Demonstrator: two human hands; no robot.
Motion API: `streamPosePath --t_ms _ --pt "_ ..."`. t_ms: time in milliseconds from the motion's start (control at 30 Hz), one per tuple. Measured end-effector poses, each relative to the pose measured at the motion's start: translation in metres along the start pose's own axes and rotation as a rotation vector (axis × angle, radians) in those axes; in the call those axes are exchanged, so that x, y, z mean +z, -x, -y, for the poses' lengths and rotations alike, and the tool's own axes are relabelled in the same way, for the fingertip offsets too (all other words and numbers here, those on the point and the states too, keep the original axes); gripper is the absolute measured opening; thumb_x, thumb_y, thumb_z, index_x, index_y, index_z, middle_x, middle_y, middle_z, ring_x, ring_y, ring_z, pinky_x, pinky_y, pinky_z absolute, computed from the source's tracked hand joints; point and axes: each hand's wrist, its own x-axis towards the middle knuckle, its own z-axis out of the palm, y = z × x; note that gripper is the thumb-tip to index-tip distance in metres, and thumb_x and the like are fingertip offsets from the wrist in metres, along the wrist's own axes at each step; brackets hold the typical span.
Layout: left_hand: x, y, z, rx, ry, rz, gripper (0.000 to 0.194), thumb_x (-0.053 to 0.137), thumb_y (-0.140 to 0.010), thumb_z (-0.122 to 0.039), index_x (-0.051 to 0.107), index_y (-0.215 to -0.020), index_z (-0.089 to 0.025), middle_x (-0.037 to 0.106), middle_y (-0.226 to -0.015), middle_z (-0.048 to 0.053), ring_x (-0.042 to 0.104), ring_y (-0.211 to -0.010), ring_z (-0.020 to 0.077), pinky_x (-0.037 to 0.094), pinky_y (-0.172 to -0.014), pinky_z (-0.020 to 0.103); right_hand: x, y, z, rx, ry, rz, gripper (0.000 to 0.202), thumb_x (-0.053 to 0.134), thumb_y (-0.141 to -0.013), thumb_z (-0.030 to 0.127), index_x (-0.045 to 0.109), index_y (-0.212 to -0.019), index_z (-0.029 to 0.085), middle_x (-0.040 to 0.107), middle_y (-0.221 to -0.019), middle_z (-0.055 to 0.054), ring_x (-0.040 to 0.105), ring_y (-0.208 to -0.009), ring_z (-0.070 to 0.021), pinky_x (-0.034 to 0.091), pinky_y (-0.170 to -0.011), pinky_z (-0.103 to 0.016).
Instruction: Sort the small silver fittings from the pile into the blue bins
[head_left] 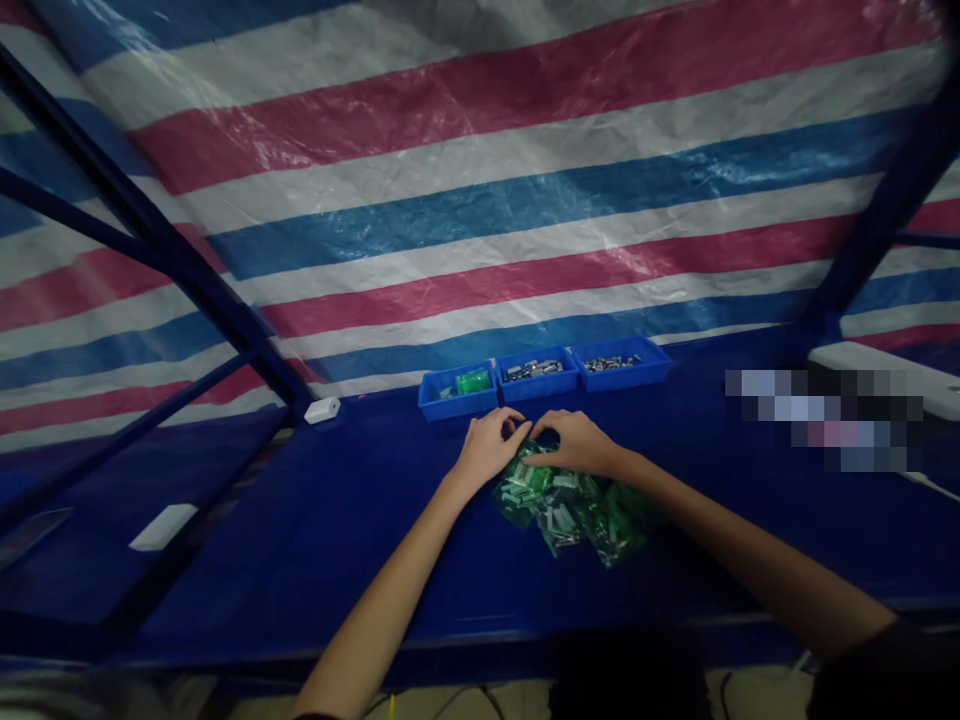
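Note:
Several clear green-tinted bags point(562, 515) of small metal and pale parts lie in a pile on the blue table point(322, 560). At the pile's upper left edge, my left hand point(491, 443) has thumb and fingers curled together at the top of a bag. My right hand point(576, 442) is beside it, its fingers bent and pressed on the same bag's upper edge. The fingertips of both hands nearly meet. What exactly lies between them is too small to make out.
Three blue trays stand behind my hands: the left tray point(457, 408) holds a green item, the middle tray point(538, 385) and right tray point(626, 378) small metal parts. A white box point(322, 409) sits left. Dark frame posts flank the table; a striped sheet hangs behind.

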Motion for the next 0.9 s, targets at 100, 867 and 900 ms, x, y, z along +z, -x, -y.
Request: streamPosePath --t_ms 100,867,900 --pt "0.0 -0.001 -0.001 -0.02 0.116 -0.055 0.03 0.046 -0.084 -0.044 0.064 -0.086 -0.021 0.065 -0.079 0.001 0.058 -0.071 0.0136 0.043 -0.068 0.025 0.002 -0.002 -0.002 0.026 -0.129 -0.044 0.032 0.063 -0.07 0.049 0.063 -0.084 0.02 0.068 -0.088 -0.005 0.062 -0.086 -0.0212 0.045 -0.075 -0.032" --pt "0.012 0.002 -0.012 -0.139 0.71 -0.224 0.028 0.064 -0.071 -0.043 0.051 -0.068 -0.018 0.053 -0.059 -0.004 0.052 -0.057 0.01 0.039 -0.057 0.022 -0.006 -0.014 0.001 0.208 -0.834 -0.32 0.039 0.069 -0.064 0.044 0.065 -0.091 0.016 0.07 -0.088 -0.007 0.066 -0.083 -0.0205 0.053 -0.077 -0.034" --pt "0.012 0.001 -0.011 -0.158 0.776 -0.238 0.029 0.064 -0.071 -0.043 0.049 -0.069 -0.018 0.055 -0.06 -0.004 0.054 -0.059 0.0101 0.041 -0.059 0.022 -0.004 -0.014 -0.001 0.217 -0.852 -0.307 0.043 0.071 -0.062 0.043 0.064 -0.095 0.016 0.069 -0.087 -0.007 0.066 -0.082 -0.0202 0.054 -0.075 -0.034"
